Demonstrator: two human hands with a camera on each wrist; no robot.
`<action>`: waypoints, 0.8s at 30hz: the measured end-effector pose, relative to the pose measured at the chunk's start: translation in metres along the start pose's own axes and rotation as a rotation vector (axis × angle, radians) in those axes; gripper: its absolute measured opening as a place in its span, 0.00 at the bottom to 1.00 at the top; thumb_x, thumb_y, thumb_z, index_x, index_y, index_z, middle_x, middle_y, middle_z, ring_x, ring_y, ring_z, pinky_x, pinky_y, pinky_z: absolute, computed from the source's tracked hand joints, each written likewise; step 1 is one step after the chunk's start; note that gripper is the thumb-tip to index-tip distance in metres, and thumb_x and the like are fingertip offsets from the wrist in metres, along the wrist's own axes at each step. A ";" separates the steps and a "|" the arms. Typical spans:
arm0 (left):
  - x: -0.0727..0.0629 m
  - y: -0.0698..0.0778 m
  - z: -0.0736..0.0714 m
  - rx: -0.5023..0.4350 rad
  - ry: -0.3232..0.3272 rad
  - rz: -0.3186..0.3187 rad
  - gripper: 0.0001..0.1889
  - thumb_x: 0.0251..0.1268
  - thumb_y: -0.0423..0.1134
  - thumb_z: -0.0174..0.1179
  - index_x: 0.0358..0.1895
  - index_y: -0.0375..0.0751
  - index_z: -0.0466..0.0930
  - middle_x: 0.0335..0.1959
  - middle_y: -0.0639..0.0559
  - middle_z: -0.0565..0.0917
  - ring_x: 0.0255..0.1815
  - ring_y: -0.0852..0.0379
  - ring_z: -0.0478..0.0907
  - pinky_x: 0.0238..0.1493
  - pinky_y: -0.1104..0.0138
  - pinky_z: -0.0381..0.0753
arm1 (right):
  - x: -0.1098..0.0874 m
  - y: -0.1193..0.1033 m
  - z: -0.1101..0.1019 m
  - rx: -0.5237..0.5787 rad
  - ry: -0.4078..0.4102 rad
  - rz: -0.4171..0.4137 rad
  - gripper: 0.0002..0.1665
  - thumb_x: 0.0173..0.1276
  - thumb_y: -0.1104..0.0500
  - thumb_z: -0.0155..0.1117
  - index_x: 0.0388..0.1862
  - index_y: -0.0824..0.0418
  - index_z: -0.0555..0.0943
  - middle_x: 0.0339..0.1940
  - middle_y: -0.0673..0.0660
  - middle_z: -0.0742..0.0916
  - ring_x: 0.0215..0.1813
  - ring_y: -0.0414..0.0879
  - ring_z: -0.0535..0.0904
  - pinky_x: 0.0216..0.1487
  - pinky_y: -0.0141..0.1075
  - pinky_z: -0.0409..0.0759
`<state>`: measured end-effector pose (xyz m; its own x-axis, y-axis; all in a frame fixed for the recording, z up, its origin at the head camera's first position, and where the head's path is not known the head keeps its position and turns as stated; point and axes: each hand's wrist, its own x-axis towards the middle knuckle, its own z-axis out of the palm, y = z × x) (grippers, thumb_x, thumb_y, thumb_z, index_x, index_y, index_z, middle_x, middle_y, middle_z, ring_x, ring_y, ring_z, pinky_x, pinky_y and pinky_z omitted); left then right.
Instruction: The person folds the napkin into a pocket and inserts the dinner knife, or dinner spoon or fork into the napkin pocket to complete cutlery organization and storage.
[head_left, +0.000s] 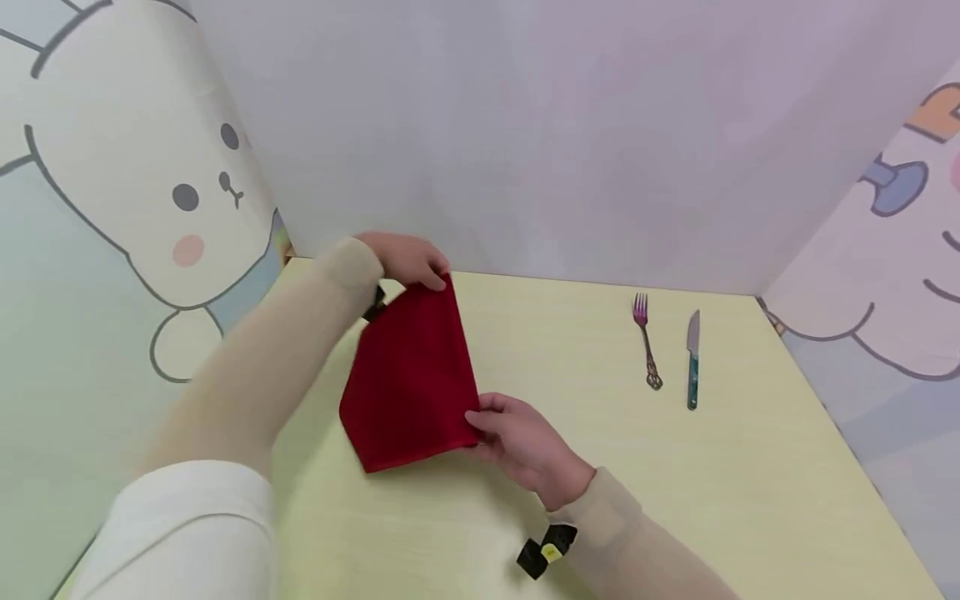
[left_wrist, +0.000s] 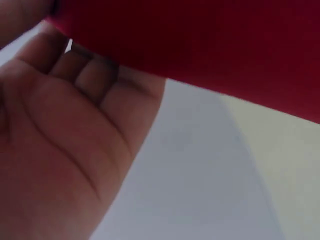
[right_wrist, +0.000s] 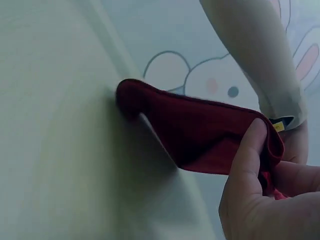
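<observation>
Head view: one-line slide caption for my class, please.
Left hand and right hand hold a red cloth; fork and knife lie on the table.

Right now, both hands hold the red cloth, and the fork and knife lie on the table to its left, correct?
Wrong side: the head view shows the fork and knife on the table right of the red cloth. The left hand and right hand both hold it.
</observation>
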<state>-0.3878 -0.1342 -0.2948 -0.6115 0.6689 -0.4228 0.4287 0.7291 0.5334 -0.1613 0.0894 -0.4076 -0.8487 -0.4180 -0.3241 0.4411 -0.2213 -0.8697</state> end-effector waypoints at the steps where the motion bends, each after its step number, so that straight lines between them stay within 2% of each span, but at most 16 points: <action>1: 0.015 0.000 0.009 0.009 -0.006 -0.006 0.12 0.81 0.40 0.52 0.34 0.42 0.73 0.27 0.53 0.70 0.29 0.57 0.66 0.42 0.62 0.70 | 0.002 0.007 -0.007 0.027 0.038 0.018 0.16 0.79 0.66 0.57 0.60 0.75 0.73 0.53 0.65 0.83 0.48 0.52 0.86 0.54 0.44 0.85; 5: 0.067 0.001 0.041 0.076 0.017 -0.012 0.11 0.80 0.41 0.53 0.34 0.44 0.76 0.26 0.55 0.71 0.29 0.58 0.67 0.42 0.63 0.69 | 0.005 0.031 -0.031 0.067 0.154 0.041 0.18 0.78 0.67 0.58 0.61 0.76 0.72 0.55 0.67 0.82 0.50 0.54 0.85 0.53 0.46 0.86; 9: 0.098 0.008 0.064 0.083 0.061 -0.030 0.09 0.80 0.42 0.55 0.41 0.45 0.82 0.32 0.54 0.77 0.34 0.57 0.72 0.43 0.65 0.72 | 0.003 0.041 -0.048 0.047 0.228 0.026 0.18 0.77 0.68 0.58 0.61 0.77 0.73 0.55 0.68 0.82 0.50 0.55 0.86 0.54 0.50 0.85; 12: 0.110 0.017 0.076 0.061 0.090 -0.038 0.09 0.80 0.42 0.55 0.46 0.45 0.84 0.38 0.53 0.80 0.38 0.57 0.75 0.44 0.65 0.73 | -0.001 0.042 -0.056 0.010 0.260 0.015 0.17 0.77 0.68 0.59 0.59 0.78 0.74 0.54 0.69 0.83 0.50 0.56 0.86 0.52 0.51 0.86; 16: 0.125 0.024 0.091 0.057 0.116 -0.039 0.09 0.81 0.42 0.55 0.48 0.47 0.85 0.41 0.53 0.81 0.39 0.57 0.75 0.45 0.66 0.74 | -0.008 0.039 -0.063 -0.078 0.269 0.012 0.17 0.77 0.68 0.59 0.58 0.78 0.74 0.51 0.69 0.84 0.48 0.55 0.87 0.50 0.50 0.87; 20: 0.137 0.036 0.107 0.061 0.133 -0.029 0.09 0.81 0.41 0.55 0.49 0.45 0.85 0.43 0.52 0.82 0.41 0.56 0.76 0.46 0.65 0.75 | -0.014 0.028 -0.074 -0.166 0.251 0.059 0.17 0.76 0.68 0.58 0.58 0.77 0.73 0.48 0.68 0.85 0.42 0.53 0.87 0.47 0.49 0.88; 24: 0.149 0.044 0.122 0.081 0.147 -0.035 0.09 0.80 0.40 0.55 0.49 0.44 0.85 0.44 0.52 0.82 0.41 0.56 0.76 0.46 0.66 0.76 | -0.018 0.018 -0.085 -0.196 0.229 0.104 0.17 0.76 0.68 0.57 0.58 0.76 0.72 0.47 0.68 0.85 0.42 0.53 0.87 0.47 0.49 0.88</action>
<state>-0.3791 0.0152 -0.4231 -0.7156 0.6183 -0.3250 0.4536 0.7651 0.4571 -0.1628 0.1679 -0.4494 -0.8552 -0.2158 -0.4713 0.4834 -0.0040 -0.8754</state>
